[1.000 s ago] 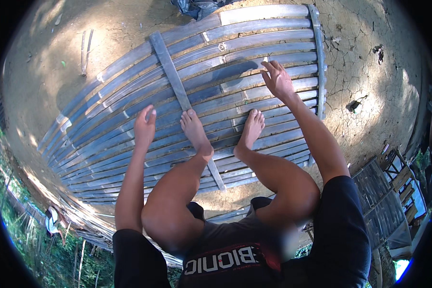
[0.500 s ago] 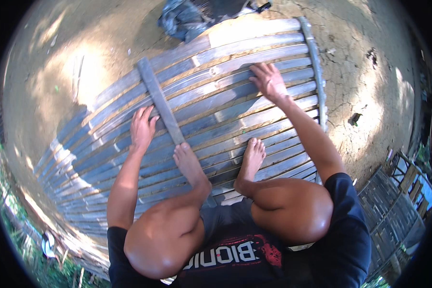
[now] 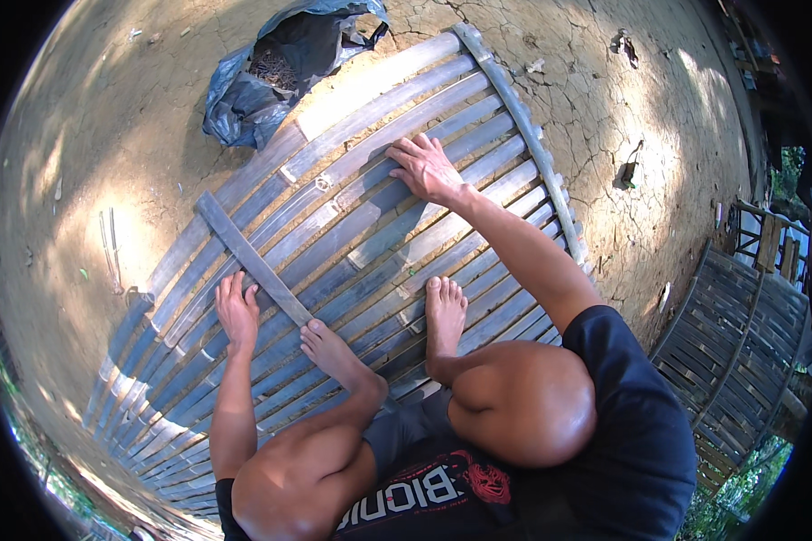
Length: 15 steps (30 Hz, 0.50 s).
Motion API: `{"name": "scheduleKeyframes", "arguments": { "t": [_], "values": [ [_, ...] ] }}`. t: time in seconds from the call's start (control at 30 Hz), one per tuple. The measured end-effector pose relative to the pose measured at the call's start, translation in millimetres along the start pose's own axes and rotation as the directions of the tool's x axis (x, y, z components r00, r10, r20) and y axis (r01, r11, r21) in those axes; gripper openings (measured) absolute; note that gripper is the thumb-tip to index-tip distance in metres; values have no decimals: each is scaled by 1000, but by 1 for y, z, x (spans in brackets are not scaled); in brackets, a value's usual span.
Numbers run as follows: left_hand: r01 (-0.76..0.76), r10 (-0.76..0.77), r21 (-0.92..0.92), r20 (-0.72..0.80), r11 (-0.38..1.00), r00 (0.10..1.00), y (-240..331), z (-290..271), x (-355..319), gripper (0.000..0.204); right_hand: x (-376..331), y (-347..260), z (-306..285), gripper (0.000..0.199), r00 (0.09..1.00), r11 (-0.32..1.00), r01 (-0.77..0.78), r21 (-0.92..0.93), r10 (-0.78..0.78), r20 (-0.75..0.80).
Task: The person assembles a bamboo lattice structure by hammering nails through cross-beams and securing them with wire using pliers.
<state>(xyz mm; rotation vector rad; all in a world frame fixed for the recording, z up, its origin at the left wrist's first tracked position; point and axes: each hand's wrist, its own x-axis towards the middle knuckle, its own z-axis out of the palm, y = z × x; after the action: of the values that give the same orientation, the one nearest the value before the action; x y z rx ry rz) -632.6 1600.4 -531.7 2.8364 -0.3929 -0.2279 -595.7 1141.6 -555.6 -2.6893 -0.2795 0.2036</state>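
Two bare feet are planted on the slat panel (image 3: 352, 225), left foot (image 3: 329, 347) right by the near end of the cross batten (image 3: 253, 261) and right foot (image 3: 444, 311) a bit further along, with the person crouched over the near edge of it. That panel is a big mat of long split slats lying flat on the cracked dirt ground (image 3: 622, 117), and it's what both hands are working on. Left hand (image 3: 236, 311) is pressed flat just beside the batten, fingers spread and resting on the slats, not gripping anything. Right hand (image 3: 427, 169) is stretched out toward the far edge, fingers also apart and laid flat over a couple of slats. If you ask me, the trick here is keeping body weight on the feet so the slats don't spring up, pushing each slat snug against its neighbour with flat palms, and keeping the gaps even against the edge strip (image 3: 523, 135) on the right side. Past the far left corner sits a crumpled dark blue plastic bag (image 3: 280, 68), mouth open, with what looks like brownish bits inside, hard to say what. No labels or signs I can make out on it. Off to the right there's another slatted panel (image 3: 740, 334) lying well apart.
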Motion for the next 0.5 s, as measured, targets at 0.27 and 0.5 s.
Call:
{"name": "scheduleKeyframes", "arguments": {
  "t": [0.27, 0.5],
  "values": [
    [86, -86, -15, 28, 996, 996, 6, 0, -2, 37, 3, 6, 2, 39, 998, 998, 56, -14, -57, -7],
    [14, -14, -2, -49, 1000, 999, 0, 2, -1, 36, 3, 0, -3, 38, 997, 997, 63, -40, -65, -43]
  ]
}}
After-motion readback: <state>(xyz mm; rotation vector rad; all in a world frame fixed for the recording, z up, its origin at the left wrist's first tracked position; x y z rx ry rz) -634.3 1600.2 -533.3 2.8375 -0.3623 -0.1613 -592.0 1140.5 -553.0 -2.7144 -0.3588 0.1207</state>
